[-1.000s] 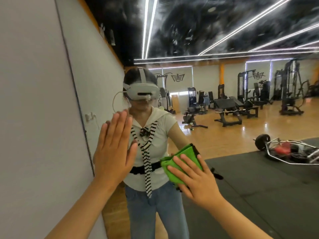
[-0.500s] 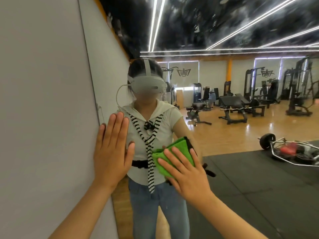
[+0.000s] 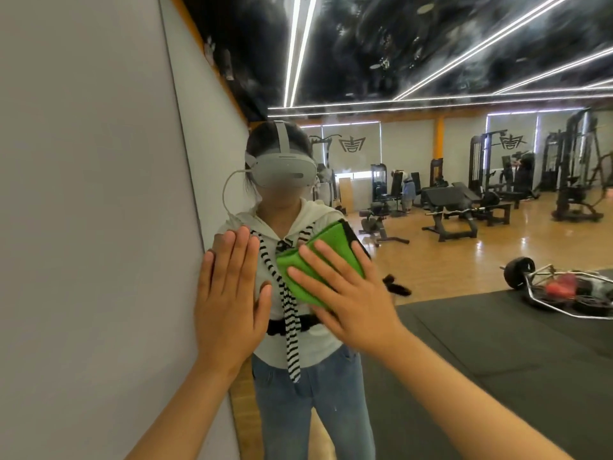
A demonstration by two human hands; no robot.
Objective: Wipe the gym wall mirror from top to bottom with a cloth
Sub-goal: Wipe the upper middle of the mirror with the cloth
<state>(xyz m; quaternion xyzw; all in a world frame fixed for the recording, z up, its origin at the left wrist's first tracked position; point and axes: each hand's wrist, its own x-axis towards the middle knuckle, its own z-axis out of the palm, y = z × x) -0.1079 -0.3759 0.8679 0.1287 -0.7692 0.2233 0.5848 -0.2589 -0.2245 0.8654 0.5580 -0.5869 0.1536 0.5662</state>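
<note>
The wall mirror [image 3: 431, 167] fills the middle and right of the view and reflects the gym and me. My right hand [image 3: 348, 303] presses a folded green cloth [image 3: 326, 254] flat against the glass at chest height, fingers spread and straight. My left hand [image 3: 229, 300] lies flat on the glass just right of the mirror's left edge, fingers straight and pointing up. The two hands are about a hand's width apart.
A plain grey wall [image 3: 83, 227] runs along the left, up to the mirror's edge. The reflection shows weight benches [image 3: 457, 210], a barbell frame [image 3: 570, 290] on black floor mats and a wooden floor behind me.
My right hand has slid the green cloth up the glass, from waist height to chest height of the reflection. My left hand has stayed flat in about the same place.
</note>
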